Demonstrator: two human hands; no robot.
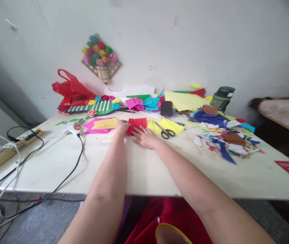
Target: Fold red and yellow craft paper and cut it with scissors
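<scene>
Red paper (137, 124) lies flat near the middle of the white table (139, 169), and I see both hands on it: my left hand (123, 127) rests at its nine o'clock edge, fingers curled loosely on the sheet, while my right hand (145, 137) presses at its five o'clock corner, fingers spread flat, gripping nothing. The table stands against a pale wall (210, 44). I count one pair of scissors (165, 130) at three o'clock of the sheet, one phone (166, 108) at one o'clock, one glue gun (71, 129) at nine.
</scene>
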